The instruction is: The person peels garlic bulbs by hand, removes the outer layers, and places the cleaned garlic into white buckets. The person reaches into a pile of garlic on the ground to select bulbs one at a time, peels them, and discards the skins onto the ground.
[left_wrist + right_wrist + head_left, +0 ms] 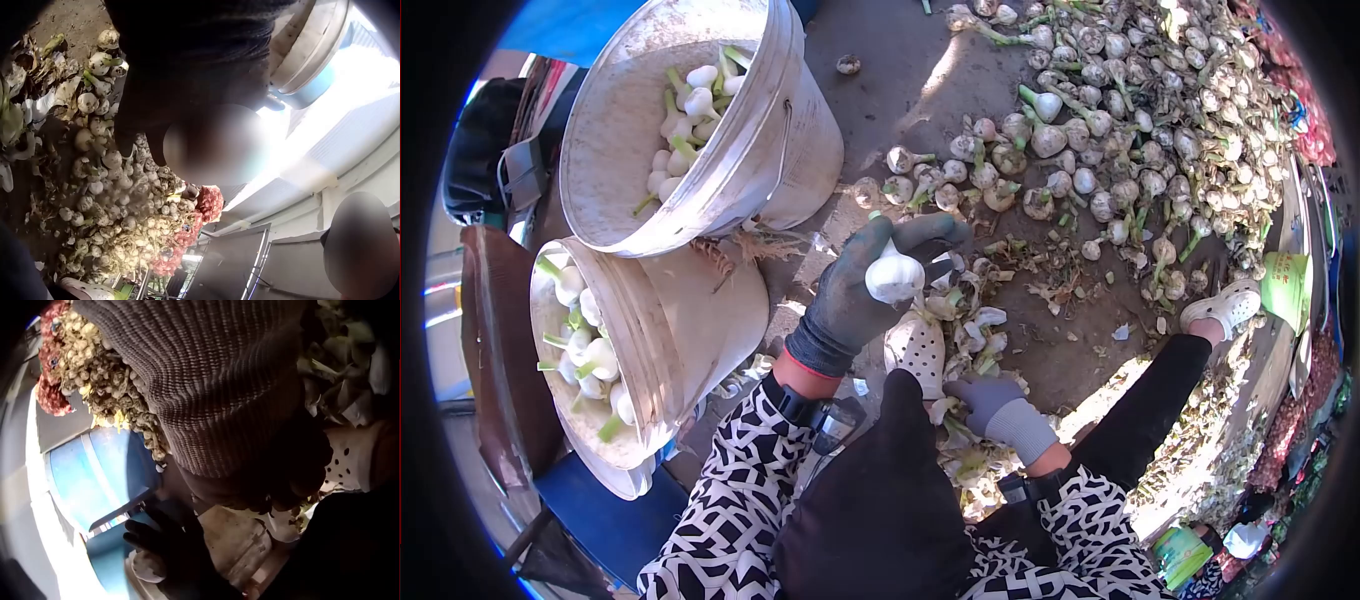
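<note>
My left hand [847,295], in a dark glove, holds a clean white garlic bulb [895,276] between thumb and fingers, its short green stem upward. The same bulb [149,566] shows at the bottom of the right wrist view. Low beside a white clog [915,345], my right hand [1003,410] wears a grey knit glove and is close over the garlic peels [955,432]. In the right wrist view its fingers lie in deep shadow, and I cannot tell whether they hold anything. The left wrist view shows the left hand only as a dark shape.
Two white buckets lean at the left, the upper one [815,150] and the lower one [710,320], both with peeled garlic inside. A large heap of unpeeled garlic [1140,130] spreads across the ground at upper right. Red net sacks [1305,110] stand beyond it.
</note>
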Demonstrator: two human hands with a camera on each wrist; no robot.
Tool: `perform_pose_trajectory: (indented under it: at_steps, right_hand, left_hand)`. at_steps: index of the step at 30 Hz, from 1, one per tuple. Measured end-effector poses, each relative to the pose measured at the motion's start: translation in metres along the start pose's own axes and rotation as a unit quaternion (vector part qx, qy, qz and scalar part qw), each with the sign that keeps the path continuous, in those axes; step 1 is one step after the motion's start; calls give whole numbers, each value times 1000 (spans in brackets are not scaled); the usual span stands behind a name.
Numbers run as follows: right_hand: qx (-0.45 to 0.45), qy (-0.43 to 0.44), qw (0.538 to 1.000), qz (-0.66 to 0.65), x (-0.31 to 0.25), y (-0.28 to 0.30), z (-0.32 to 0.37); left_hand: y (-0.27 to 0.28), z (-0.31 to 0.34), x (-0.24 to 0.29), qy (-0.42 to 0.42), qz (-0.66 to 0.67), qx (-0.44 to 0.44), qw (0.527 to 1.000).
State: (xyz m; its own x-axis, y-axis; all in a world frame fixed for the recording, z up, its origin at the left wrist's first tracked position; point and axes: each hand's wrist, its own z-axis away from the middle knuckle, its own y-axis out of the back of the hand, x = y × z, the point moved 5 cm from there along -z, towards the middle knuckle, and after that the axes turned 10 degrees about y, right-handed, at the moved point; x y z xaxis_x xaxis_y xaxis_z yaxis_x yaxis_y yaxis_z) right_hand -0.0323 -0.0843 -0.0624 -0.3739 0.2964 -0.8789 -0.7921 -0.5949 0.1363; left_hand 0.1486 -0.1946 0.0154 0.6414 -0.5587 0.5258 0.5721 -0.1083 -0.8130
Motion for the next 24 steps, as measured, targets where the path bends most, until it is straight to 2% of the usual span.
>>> perform_pose_trajectory:
  at_steps: [1,3,4,5,6,7,8,9,10,12,14,16,17,18,19,20,22,24]
  right_hand:
    - [27,45,996,75,-11,5,5]
    - [80,135,961,226,-38,17,13]
    - [82,134,961,226,-51,23,12]
    - [77,86,989,96,-65,31,6]
    - [70,37,996,-36,-75,36,-1]
    - [72,35,996,-38,-88,40,-8]
    - [74,71,990,-97,-103,43,-17]
    - [75,107,979,-155,-113,45,-25]
    - [75,106,979,-156,-115,47,-32]
    - [64,103,990,-76,-118,49,-43]
    - [42,77,993,-82,-125,45,-46]
    - [22,52,994,-89,-133,46,-46]
    - [22,5,993,-112,-134,46,-45]
    - [21,-42,990,-136,-131,44,-44]
    - [21,-43,989,-140,-128,44,-42]
    - [6,-42,980,-194,-124,43,-40]
    - [5,-15,965,-261,-117,37,-42]
    - [-4,-10,962,-274,-115,38,-41]
  left_hand:
    - [0,1,0,0,-2,0,1000]
    - [2,4,3,-30,-226,80,970]
    - [5,4,1,-18,-241,84,967]
    - [8,5,-2,-15,-242,82,967]
    - [9,5,-4,-35,-262,66,962]
    - [8,6,-4,-53,-280,49,957]
    - [3,7,-1,-51,-280,49,958]
    - [-6,8,5,-41,-343,58,937]
    - [-13,9,9,-31,-405,68,911]
    - [-20,11,11,-33,-381,64,922]
    - [-28,13,11,-34,-358,56,931]
    - [-35,15,15,-64,-430,70,898]
    - [-35,14,14,-61,-432,68,897]
    - [-30,13,12,-21,-379,83,922]
    - [-26,13,8,19,-323,99,941]
    - [-21,13,6,22,-325,100,940]
    - [-13,12,2,12,-217,72,974]
    - [-15,15,3,27,-232,78,969]
